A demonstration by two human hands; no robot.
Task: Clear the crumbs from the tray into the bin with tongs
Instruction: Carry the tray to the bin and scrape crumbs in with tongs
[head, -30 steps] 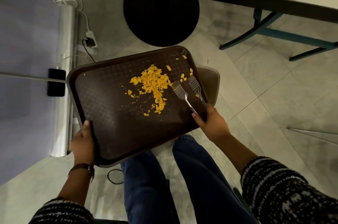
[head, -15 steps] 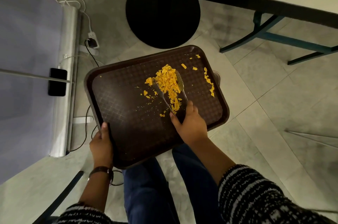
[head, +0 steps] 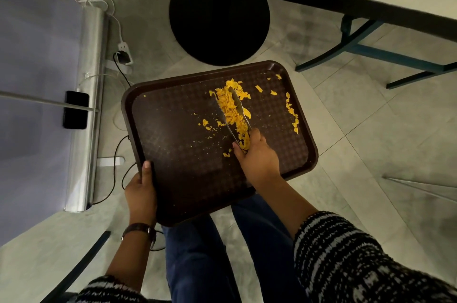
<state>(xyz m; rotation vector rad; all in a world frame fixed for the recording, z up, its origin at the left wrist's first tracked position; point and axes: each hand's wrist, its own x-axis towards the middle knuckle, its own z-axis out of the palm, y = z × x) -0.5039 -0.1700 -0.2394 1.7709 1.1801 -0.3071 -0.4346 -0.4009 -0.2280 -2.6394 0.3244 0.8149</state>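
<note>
Head view: orange-yellow crumbs (head: 232,109) lie on the dark brown plastic tray (head: 173,154), straddled by metal tongs (head: 238,101) that the right hand (head: 258,156) grips, apparently to gather them. The left hand (head: 141,191) clasps the near-left rim, steadying the tray short of a black round object (head: 218,20), presumably the bin.

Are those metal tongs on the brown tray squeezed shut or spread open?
Open. The metal tongs, gripped by the right hand, have their arms spread, straddling the yellow crumbs on the brown plastic tray.
</note>
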